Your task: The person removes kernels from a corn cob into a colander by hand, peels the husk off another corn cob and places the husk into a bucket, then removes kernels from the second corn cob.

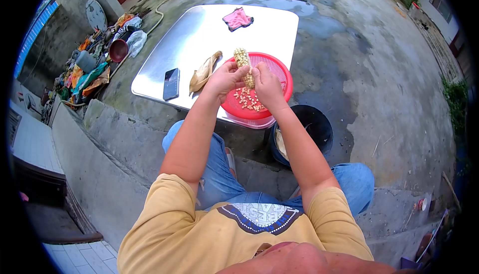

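A partly stripped corn cob [241,60] stands nearly upright between my hands, above a red plastic basket [285,69]. My left hand [227,78] is closed around the cob's left side. On its right side, my right hand [266,78] grips the lower part, thumb pressed against the kernels. Loose pale kernels [248,99] lie in the bottom of the basket. Left of the basket, a dry corn husk [203,73] rests on the shiny metal table [194,29]; whether it still wraps a cob I cannot tell.
A dark phone [171,84] lies near the table's left edge, and a pink cloth [238,19] at its far side. Below my right forearm stands a black bucket [319,129] with husk inside. Piled clutter [90,69] lines the wall at left. Wet concrete surrounds the table.
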Available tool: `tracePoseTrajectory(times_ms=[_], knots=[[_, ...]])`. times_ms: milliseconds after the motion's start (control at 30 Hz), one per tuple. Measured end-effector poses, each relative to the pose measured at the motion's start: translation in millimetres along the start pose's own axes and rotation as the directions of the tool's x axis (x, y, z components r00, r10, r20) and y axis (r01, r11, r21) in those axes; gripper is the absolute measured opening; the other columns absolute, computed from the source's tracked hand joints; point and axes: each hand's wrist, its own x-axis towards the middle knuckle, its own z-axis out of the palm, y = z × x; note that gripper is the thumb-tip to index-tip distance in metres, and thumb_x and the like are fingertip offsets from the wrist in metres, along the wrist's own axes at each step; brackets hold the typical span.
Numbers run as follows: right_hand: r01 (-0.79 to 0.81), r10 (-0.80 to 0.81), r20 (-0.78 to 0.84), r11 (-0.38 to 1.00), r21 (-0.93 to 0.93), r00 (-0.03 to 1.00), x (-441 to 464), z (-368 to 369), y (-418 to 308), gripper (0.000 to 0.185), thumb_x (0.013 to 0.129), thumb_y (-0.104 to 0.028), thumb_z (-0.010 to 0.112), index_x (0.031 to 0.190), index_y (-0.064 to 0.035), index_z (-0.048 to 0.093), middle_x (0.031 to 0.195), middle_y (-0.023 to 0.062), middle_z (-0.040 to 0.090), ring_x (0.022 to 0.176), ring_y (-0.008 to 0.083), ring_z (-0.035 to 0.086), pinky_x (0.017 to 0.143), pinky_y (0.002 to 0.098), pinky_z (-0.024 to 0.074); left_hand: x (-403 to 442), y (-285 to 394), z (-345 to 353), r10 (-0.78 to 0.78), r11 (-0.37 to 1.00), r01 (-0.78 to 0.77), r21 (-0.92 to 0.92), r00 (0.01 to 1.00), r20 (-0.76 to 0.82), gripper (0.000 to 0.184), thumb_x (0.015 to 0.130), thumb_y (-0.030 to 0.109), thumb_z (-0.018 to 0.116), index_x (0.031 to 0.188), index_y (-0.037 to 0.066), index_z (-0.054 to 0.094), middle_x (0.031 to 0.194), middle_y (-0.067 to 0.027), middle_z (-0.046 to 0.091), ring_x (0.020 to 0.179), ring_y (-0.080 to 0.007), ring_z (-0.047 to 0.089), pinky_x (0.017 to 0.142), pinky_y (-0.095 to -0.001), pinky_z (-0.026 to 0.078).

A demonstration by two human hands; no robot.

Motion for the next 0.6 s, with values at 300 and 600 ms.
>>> tracePoseTrajectory(times_ms=[300,600], knots=[[0.000,0.000,0.001,0.996,-0.085,1.000,-2,2,1,0.020,0.106,-0.022,0.045,0.105,-0.0039,0.053,0.085,0.0257,0.064,0.081,0.0464,0.064,0.069,0.0560,0.0469,-4,3,4,-0.003,1.000,0.004,0.023,1.000,-0.017,0.048,0.099,0.025,0.069,0.137,0.000,0.053,0.123,-0.0078,0.062,0.110,-0.0174,0.063,0.092,-0.0339,0.056],[-0.096,0.080,0.105,0.983,0.159,0.991,3,-7,5,0.022,0.105,-0.023,0.051,0.106,-0.0018,0.058,0.087,0.0197,0.066,0.082,0.0323,0.068,0.074,0.0426,0.0516,0,6,1,0.023,1.000,-0.023,-0.017,1.000,0.005,0.047,0.100,0.024,0.069,0.136,-0.001,0.052,0.123,-0.0086,0.062,0.110,-0.0183,0.064,0.094,-0.0349,0.056]])
